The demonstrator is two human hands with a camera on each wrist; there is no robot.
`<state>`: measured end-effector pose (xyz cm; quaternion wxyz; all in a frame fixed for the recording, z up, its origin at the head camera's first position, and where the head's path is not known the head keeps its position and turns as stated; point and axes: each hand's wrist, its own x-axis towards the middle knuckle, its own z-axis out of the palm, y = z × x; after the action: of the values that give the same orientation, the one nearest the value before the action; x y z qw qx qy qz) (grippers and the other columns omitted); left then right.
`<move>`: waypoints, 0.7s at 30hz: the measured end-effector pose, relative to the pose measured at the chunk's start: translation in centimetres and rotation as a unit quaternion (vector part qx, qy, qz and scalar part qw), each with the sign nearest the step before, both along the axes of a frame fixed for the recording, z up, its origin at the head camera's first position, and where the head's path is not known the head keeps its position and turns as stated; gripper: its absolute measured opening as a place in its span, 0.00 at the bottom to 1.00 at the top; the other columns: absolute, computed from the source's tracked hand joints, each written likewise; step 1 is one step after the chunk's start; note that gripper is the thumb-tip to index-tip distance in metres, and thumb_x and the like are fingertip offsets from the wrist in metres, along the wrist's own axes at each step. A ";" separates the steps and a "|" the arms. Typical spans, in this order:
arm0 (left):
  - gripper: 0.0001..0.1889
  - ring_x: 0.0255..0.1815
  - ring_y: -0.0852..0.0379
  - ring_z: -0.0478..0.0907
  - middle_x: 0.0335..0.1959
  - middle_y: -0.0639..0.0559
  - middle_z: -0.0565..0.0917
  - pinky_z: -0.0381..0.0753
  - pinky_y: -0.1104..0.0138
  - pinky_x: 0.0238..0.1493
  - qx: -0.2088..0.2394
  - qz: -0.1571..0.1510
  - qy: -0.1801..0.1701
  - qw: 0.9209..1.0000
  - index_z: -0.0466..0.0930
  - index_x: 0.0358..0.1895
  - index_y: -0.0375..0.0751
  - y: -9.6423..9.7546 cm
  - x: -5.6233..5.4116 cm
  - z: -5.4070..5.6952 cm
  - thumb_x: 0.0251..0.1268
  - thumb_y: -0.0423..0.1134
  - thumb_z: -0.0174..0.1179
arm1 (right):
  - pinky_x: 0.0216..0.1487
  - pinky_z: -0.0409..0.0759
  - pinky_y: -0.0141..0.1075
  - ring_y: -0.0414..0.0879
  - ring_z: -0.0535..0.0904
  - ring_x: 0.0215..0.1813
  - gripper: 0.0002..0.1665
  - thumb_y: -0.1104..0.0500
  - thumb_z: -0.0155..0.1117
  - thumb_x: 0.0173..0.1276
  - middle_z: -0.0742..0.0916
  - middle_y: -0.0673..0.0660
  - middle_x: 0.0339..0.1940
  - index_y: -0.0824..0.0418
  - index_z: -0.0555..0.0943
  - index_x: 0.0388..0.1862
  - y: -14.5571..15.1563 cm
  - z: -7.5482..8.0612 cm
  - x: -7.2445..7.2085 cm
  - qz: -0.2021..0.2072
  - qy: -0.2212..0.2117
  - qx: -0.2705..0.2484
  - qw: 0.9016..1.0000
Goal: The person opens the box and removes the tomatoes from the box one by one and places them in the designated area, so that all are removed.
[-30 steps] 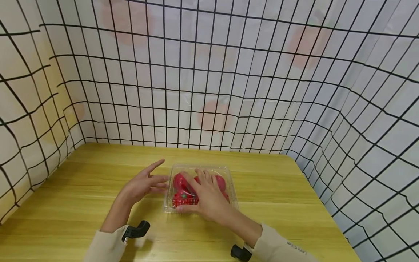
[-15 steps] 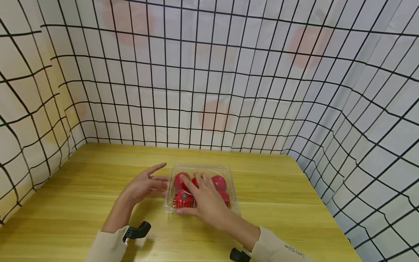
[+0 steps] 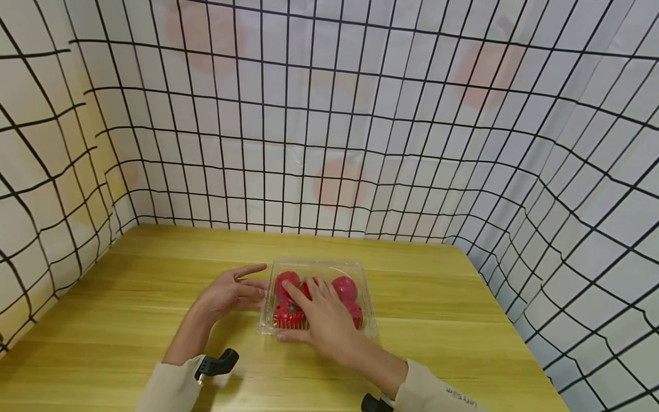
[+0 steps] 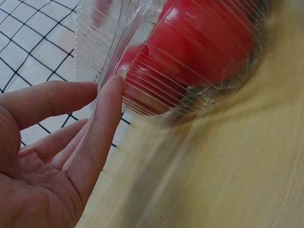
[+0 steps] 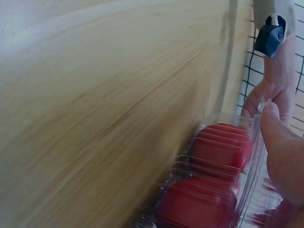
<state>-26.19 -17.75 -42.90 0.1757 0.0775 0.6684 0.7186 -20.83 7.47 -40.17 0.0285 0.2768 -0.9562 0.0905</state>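
Observation:
A clear plastic clamshell box [image 3: 369,309] stands on the table, holding several red tomatoes [image 3: 344,288], one with a green calyx showing. My right hand [image 3: 332,326] rests across the top of the box with fingers spread. Its thumb [image 5: 274,126] lies at the box's near rim in the right wrist view. On the other side, my left hand [image 3: 221,294] has its fingers extended toward the box's left wall. In the left wrist view, those fingertips are right at the ribbed plastic side [image 4: 147,92]. The right palm hides part of the tomatoes.
The wooden table [image 3: 437,320] extends around the box. White sheeting behind black wire grid [image 3: 304,143] encloses the back and both sides. A black wrist mount [image 3: 218,363] sticks out from the left sleeve, another [image 3: 376,403] from the right.
My left index finger has lowered slightly toward the other fingers. The right fingertips have drawn back a little toward me over the lid. The box stays in about the same place.

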 end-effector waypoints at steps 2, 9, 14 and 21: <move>0.39 0.43 0.55 0.87 0.47 0.45 0.87 0.89 0.59 0.49 0.003 -0.003 0.001 1.000 0.52 0.79 0.30 0.0 0.0 -0.1 0.68 0.26 0.60 | 0.82 0.54 0.55 0.64 0.57 0.81 0.55 0.23 0.60 0.61 0.65 0.64 0.81 0.40 0.57 0.83 0.0 -0.1 0.0 -0.001 -0.001 0.001 1.000; 0.37 0.44 0.56 0.87 0.45 0.50 0.87 0.89 0.60 0.50 0.013 -0.016 0.000 1.000 0.55 0.79 0.31 -0.3 -0.3 -0.8 0.69 0.27 0.59 | 0.82 0.54 0.55 0.64 0.57 0.81 0.54 0.21 0.55 0.62 0.65 0.63 0.81 0.41 0.57 0.83 0.1 -0.3 0.0 0.001 0.007 0.009 1.000; 0.36 0.44 0.56 0.87 0.45 0.51 0.87 0.89 0.59 0.50 0.018 -0.021 0.001 1.000 0.56 0.79 0.33 -0.4 -0.4 -1.1 0.70 0.27 0.58 | 0.82 0.56 0.56 0.63 0.59 0.81 0.53 0.21 0.52 0.63 0.66 0.63 0.80 0.42 0.58 0.83 0.1 -0.4 0.0 0.006 0.022 0.017 1.000; 0.37 0.45 0.55 0.87 0.48 0.48 0.86 0.88 0.59 0.51 0.033 -0.031 -0.015 0.999 0.55 0.80 0.35 -0.5 -0.5 -1.2 0.69 0.26 0.58 | 0.81 0.57 0.56 0.63 0.60 0.80 0.52 0.21 0.50 0.64 0.67 0.63 0.79 0.42 0.59 0.82 0.0 -0.5 0.0 0.009 0.040 0.024 0.999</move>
<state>-26.64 -18.29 -44.05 0.2051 0.0934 0.6386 0.7358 -20.85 7.52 -40.70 0.0589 0.2889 -0.9539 0.0566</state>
